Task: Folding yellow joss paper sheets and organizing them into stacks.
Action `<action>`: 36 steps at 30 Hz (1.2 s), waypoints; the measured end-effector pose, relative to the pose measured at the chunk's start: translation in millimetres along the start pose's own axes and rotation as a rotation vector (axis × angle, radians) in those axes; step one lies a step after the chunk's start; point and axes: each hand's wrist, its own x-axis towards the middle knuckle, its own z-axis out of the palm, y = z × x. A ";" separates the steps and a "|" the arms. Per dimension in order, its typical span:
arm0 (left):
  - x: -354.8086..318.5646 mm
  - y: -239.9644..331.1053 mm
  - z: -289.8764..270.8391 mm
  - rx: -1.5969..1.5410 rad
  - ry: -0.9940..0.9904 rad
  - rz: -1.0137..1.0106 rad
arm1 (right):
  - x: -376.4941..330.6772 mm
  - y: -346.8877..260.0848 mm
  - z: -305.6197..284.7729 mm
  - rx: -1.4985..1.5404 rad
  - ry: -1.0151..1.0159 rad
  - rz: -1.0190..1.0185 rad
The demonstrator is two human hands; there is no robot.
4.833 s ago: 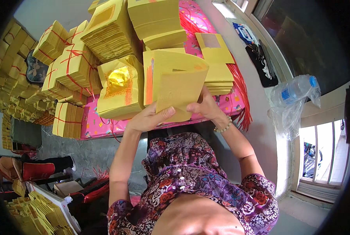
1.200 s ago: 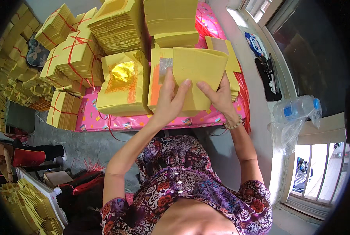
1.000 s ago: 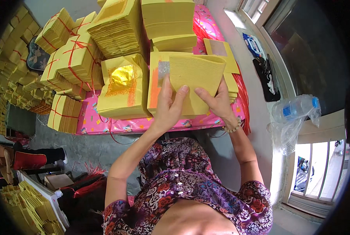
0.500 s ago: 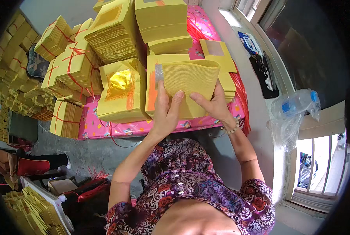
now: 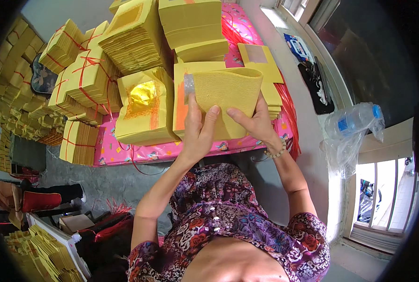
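Both my hands grip a thick stack of yellow paper sheets (image 5: 226,89), its many edges facing up and its far right side bent in a curve. My left hand (image 5: 200,123) closes on the left part, thumb on the near face. On the right part, my right hand (image 5: 255,123) holds it the same way; a bead bracelet circles that wrist. Beside the left hand lies a yellow paper pile (image 5: 141,127) with crumpled gold foil (image 5: 144,96) and an orange smear on top. Behind my stack, another orange-marked yellow pile (image 5: 197,69) is partly hidden.
A pink patterned cloth (image 5: 172,152) covers the table. Tied yellow bundles (image 5: 89,80) and tall paper piles (image 5: 134,40) crowd its left and back. Red strips (image 5: 289,113) hang at the right. A plastic bottle (image 5: 357,120) lies on the sill. Another person (image 5: 45,199) is at far left.
The stack stays in both hands in nearly the same pose. The view has shifted slightly. The person at far left has moved a little.
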 end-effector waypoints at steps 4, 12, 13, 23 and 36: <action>0.1 0.4 -2.0 -0.004 -0.014 -0.009 | 0.2 0.4 0.2 -0.014 -0.011 0.003; 0.1 -5.2 -3.9 -0.039 -0.020 -0.028 | 0.4 0.4 1.2 -0.026 0.022 0.027; -0.2 -5.1 -3.9 -0.048 -0.011 -0.038 | 0.7 -0.4 1.1 -0.039 0.026 0.042; 2.0 -8.2 -9.9 -0.070 0.067 -0.087 | 7.5 -3.8 3.0 -0.039 0.048 0.152; 3.7 -4.0 -16.5 -0.190 -0.009 -0.275 | 9.9 0.1 -7.2 -0.020 0.091 0.251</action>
